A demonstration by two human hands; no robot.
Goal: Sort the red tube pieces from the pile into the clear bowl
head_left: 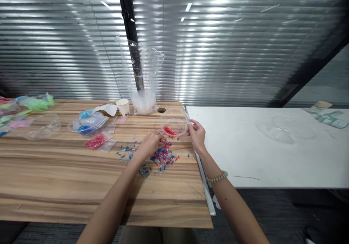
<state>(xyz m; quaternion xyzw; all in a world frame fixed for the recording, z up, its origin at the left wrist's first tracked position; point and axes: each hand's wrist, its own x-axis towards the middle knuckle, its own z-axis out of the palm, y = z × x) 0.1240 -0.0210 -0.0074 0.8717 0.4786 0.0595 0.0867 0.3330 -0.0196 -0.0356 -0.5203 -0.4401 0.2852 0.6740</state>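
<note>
L hand (152, 143) half-curled, at colored pcs (164, 155), R hand (196, 135) pinching clr bowl (177, 115)

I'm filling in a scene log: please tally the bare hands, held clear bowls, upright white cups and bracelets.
Hands: 2 (left hand, right hand)
Held clear bowl: 1
Upright white cup: 1
Bracelet: 1
Total: 5

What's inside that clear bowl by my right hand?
A small heap of red pieces lies toward the left inside the clear bowl. What sits beneath those pieces is covered.
</note>
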